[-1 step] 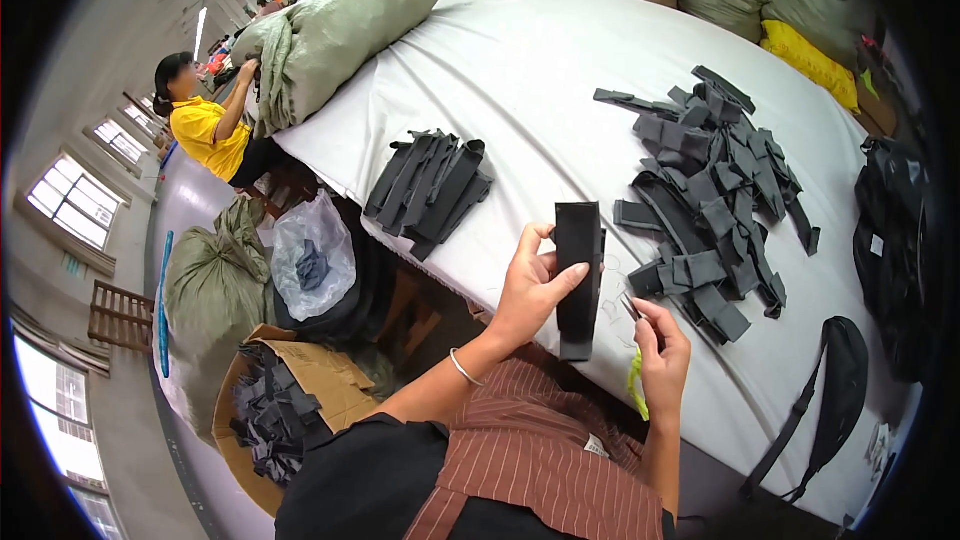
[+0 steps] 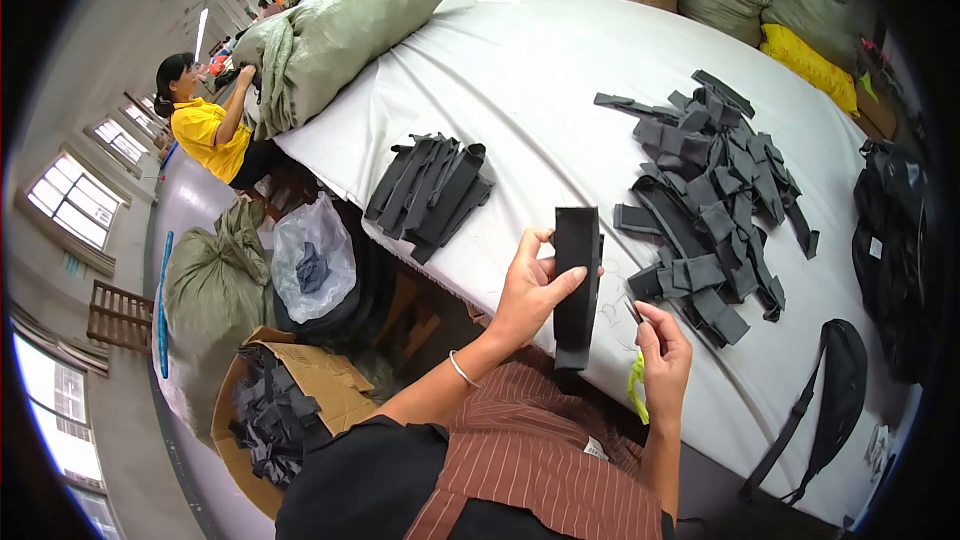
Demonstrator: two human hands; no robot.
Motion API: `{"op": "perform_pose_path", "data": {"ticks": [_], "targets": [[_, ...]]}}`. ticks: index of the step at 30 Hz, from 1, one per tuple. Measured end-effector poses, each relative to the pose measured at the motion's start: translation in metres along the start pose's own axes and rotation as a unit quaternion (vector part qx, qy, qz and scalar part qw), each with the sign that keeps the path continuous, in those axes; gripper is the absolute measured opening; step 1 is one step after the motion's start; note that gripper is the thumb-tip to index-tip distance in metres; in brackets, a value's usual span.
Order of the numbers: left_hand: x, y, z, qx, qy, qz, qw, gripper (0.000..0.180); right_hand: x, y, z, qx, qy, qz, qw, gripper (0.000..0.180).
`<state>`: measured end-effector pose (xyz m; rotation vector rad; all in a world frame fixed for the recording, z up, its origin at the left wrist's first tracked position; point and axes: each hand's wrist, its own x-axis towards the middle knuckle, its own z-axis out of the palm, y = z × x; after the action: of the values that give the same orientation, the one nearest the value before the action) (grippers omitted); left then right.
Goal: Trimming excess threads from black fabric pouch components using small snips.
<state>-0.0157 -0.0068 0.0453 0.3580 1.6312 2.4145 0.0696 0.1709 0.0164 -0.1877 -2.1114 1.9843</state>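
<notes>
- Two hands work at the near edge of the white table [image 2: 540, 70].
- The left hand [image 2: 528, 290] clamps a black strap [image 2: 577, 280], standing up tall.
- The right hand [image 2: 662, 355], fingers pinched on a small tool [image 2: 634, 312], waits just right of it.
- A strap pile [image 2: 715, 190] lies farther right.

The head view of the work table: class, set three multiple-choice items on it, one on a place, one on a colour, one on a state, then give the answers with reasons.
1. Where is the neat stack of black strips?
A. left of the held strip
B. in the cardboard box
C. on the green sack

2. What colour is the table cover?
A. blue
B. white
C. red

3. How is the black strip held?
A. flat on the table
B. rolled up
C. upright in the left hand

Answers: A, it lies left of the hands on the cover. B, the cloth is white. C, the left hand's fingers pinch it upright.
</notes>
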Motion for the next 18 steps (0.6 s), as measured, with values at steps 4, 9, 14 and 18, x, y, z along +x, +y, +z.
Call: {"op": "perform_pose_path", "data": {"ticks": [4,9,14,18], "targets": [[-0.008,-0.019,-0.002,-0.036,0.003,-0.039,0.999,0.044,0.001,0.001,0.002,0.08,-0.002,0.004,0.997,0.023],[-0.043,-0.041,0.014,0.019,-0.1,-0.13,0.986,0.062,0.0,-0.004,0.016,0.102,0.055,-0.038,0.993,0.038],[-0.069,-0.061,0.022,0.024,-0.147,-0.186,0.971,0.06,0.002,0.007,0.017,0.053,0.036,-0.048,0.997,0.035],[-0.073,-0.058,0.015,0.009,-0.186,-0.211,0.96,0.06,-0.003,0.011,0.017,0.057,0.005,0.006,0.998,0.019]]}}
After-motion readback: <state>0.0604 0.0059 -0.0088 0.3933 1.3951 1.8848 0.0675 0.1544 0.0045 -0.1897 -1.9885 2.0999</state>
